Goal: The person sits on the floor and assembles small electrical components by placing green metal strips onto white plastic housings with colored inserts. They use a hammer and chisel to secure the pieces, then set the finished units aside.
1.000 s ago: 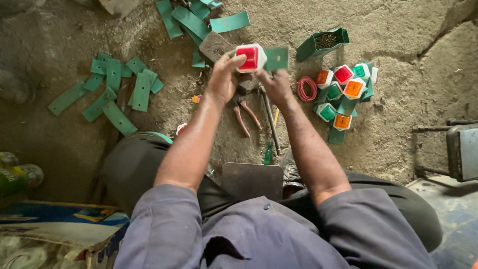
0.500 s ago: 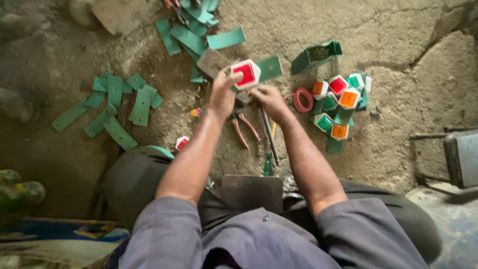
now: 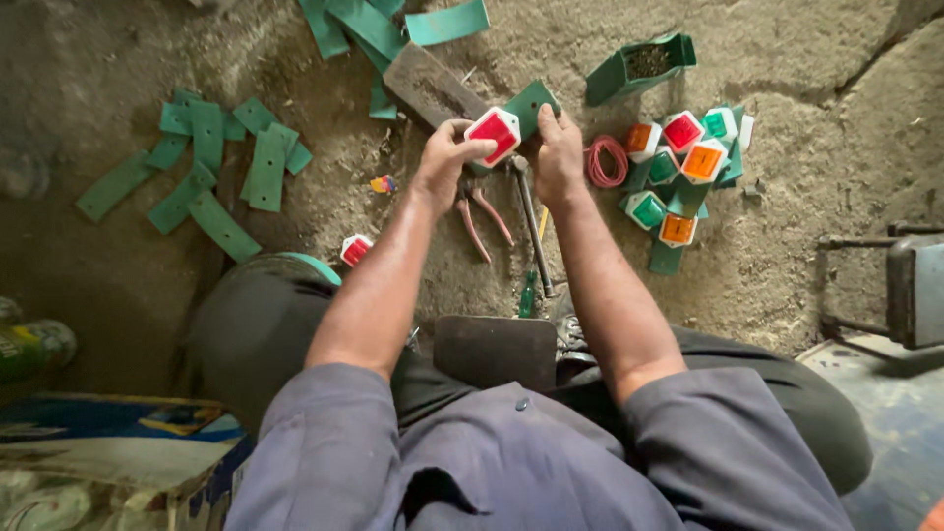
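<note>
A: What's the left hand (image 3: 444,157) got?

B: A red and white reflector (image 3: 494,133), pinched at its left edge. Right hand (image 3: 559,147) grips a green plate (image 3: 531,106) just behind it, on the right side.

A: Which way's it lie?

B: Tilted, red face up, btwn both hands, touching both.

A: Under them?

B: Rough dirt floor (image 3: 787,256), pliers (image 3: 480,214) below, more reflectors (image 3: 683,162) to the right.
</note>
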